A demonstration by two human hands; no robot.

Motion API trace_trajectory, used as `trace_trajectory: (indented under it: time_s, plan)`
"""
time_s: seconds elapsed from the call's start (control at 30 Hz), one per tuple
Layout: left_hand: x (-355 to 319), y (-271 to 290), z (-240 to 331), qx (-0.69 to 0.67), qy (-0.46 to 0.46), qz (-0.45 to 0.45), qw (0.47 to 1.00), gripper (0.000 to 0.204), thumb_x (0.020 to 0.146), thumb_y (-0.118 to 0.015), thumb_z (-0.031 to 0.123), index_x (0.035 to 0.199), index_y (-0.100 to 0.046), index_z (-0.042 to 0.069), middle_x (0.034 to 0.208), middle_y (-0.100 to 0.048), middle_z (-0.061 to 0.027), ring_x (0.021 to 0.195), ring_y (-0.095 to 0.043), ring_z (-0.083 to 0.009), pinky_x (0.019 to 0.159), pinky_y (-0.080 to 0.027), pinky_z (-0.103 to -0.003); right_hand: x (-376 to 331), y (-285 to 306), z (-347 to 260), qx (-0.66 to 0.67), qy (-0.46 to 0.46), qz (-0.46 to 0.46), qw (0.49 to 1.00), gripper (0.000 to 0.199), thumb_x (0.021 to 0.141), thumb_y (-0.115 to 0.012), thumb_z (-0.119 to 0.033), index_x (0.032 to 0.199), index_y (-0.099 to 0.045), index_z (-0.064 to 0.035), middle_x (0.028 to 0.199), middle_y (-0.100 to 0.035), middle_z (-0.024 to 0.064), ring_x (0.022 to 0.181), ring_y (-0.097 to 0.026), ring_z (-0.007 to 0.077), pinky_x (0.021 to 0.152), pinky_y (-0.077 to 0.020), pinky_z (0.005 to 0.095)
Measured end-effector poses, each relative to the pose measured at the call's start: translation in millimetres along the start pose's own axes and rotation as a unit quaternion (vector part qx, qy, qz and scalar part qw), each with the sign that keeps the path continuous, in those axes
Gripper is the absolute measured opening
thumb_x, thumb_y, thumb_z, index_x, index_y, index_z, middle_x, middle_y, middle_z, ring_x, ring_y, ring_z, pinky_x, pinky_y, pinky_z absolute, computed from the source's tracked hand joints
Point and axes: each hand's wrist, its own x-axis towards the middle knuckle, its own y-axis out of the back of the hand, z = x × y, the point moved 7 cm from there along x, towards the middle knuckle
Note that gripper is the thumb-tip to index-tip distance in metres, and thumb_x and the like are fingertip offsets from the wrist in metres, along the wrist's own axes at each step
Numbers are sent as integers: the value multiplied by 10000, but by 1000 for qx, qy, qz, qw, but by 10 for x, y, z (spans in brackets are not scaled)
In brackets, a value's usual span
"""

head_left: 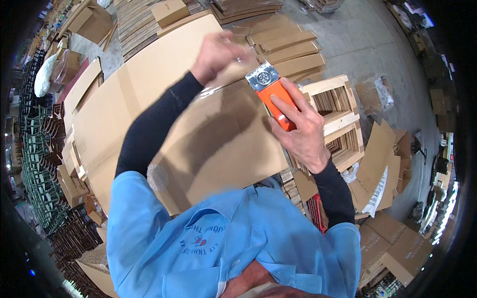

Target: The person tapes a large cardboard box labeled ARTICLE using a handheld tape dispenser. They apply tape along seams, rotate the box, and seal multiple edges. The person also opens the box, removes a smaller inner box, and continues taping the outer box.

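Note:
An orange tape dispenser (278, 99) with a toothed metal cutting head sits in my right hand (300, 126), fingers wrapped round its body. Its toothed end points up and to the left, above a large brown cardboard box (233, 144). My left hand (216, 57) is raised just left of the dispenser's teeth, over the far part of the box. Motion smears its fingers, so whether they pinch anything does not show. A shiny streak, like clear tape, glints along the box between its lighter and darker panels.
Beyond the box lie flattened cardboard pieces (293, 49) and a small carton (170, 12). Wooden frames (338, 114) are stacked at the right, with loose cardboard (375, 159) beside them. Green metal frames (42, 174) crowd the left side.

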Motion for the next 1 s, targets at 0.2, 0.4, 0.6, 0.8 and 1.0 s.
trace_trajectory:
  time_s: [0.2, 0.4, 0.6, 0.8, 1.0]
  plan:
    - [1578, 1471, -441, 234, -28, 30, 971, 650, 782, -878, 180, 1274, -587, -130, 1042, -757, -146, 1006, -702, -170, 915, -520, -308, 374, -296, -9, 30, -66, -3, 997, 398, 745, -734, -98, 1143, -722, -87, 1395, -580, 154, 916, -716, 327, 779, -587, 397]
    - [1904, 1416, -719, 215, 42, -39, 975, 873, 821, -854, 229, 1470, -391, -129, 1273, -680, -170, 1106, -663, -193, 965, -517, -327, 938, -548, 217, 64, -91, -8, 994, 317, 753, -672, -133, 1055, -723, -53, 1198, -643, 178, 806, -682, 378, 728, -562, 437]
    - [1989, 1324, -637, 334, 19, -54, 941, 741, 867, -794, 329, 1424, -478, -44, 1175, -695, -210, 945, -709, -246, 752, -560, -387, 1120, -602, 323, 69, -127, -89, 986, 420, 783, -719, -187, 1165, -721, -12, 1312, -633, 233, 1045, -703, 345, 912, -561, 376]
    - [1667, 1339, -403, 229, 44, 44, 972, 826, 727, -925, 290, 1332, -554, -133, 933, -711, -145, 793, -683, -206, 610, -549, -339, 1134, -561, 303, 65, -127, -126, 982, 444, 779, -718, -201, 1166, -713, 17, 1314, -637, 229, 1043, -707, 345, 931, -552, 371]
    - [1810, 1413, -646, 257, 24, 52, 965, 860, 724, -916, 232, 1400, -509, -110, 1030, -721, -189, 903, -698, -229, 749, -575, -351, 1126, -554, 283, 68, -99, -82, 989, 329, 750, -655, -151, 1039, -734, -15, 1070, -692, 168, 939, -671, 392, 816, -553, 454]
